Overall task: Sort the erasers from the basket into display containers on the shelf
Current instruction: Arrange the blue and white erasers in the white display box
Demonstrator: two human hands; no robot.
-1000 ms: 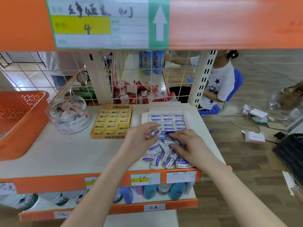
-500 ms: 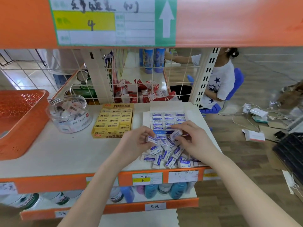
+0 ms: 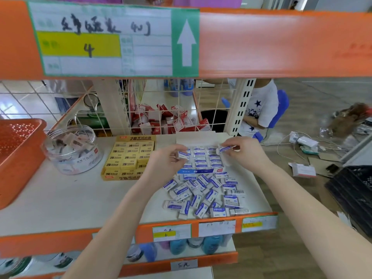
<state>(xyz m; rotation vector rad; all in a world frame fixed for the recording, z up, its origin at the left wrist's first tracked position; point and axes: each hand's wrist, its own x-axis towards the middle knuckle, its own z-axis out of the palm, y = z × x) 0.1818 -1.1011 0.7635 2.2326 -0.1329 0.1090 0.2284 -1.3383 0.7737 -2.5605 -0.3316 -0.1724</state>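
A white display box [image 3: 196, 138] with rows of blue-and-white erasers stands open at the back right of the white shelf [image 3: 60, 198]. In front of it lies a loose pile of erasers [image 3: 203, 195] of the same kind. My left hand [image 3: 167, 160] pinches one eraser [image 3: 182, 155] over the box's left side. My right hand [image 3: 244, 151] pinches another eraser [image 3: 223, 149] over the box's right side. An orange basket [image 3: 18, 156] sits at the far left of the shelf.
A clear round tub [image 3: 73, 150] of erasers and a yellow box [image 3: 128, 158] of 2B erasers stand left of the white box. A wire grid [image 3: 161, 109] backs the shelf, with red-and-white packs behind it. A person sits beyond on the right. The upper shelf edge [image 3: 261, 43] hangs overhead.
Both hands have risen from the loose pile, each with an eraser, and moved back over the open white box. The view has tilted slightly.
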